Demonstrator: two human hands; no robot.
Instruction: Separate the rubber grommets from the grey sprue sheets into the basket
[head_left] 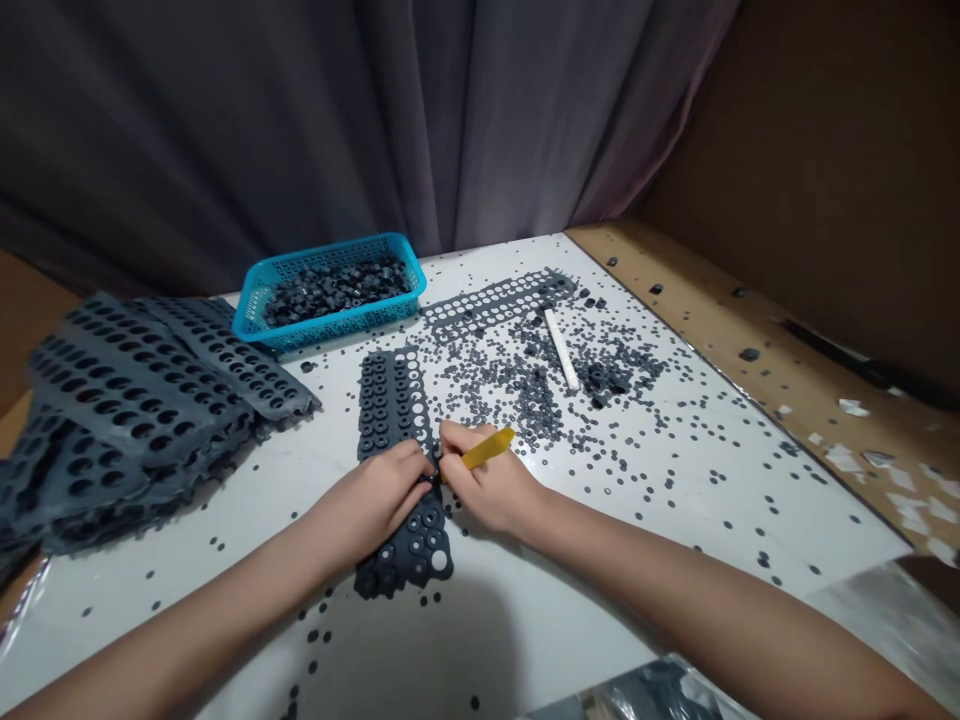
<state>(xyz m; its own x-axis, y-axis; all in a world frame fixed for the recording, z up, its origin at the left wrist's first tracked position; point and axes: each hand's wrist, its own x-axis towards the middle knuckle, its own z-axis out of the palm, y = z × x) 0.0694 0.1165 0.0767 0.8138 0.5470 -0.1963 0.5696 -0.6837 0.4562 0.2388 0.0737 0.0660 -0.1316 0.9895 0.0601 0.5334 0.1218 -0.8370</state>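
Observation:
A dark grey rubber strip point(390, 400) full of round holes and ring-shaped parts lies on the white table point(675, 480), running away from me. My left hand point(375, 495) presses down on the strip's middle with its fingers curled over it. My right hand point(484, 485) is closed round a yellow stick-like tool point(487, 448), whose tip meets the strip's right edge beside my left fingers. The part of the strip under both hands is hidden.
A blue basket point(259, 300) holding small dark rubber pieces stands at the back. A stack of perforated grey sheets point(127, 400) fills the left. Another punched strip point(495, 300), a white stick point(561, 348) and several loose rubber discs lie scattered to the right. A brown wall borders the right side.

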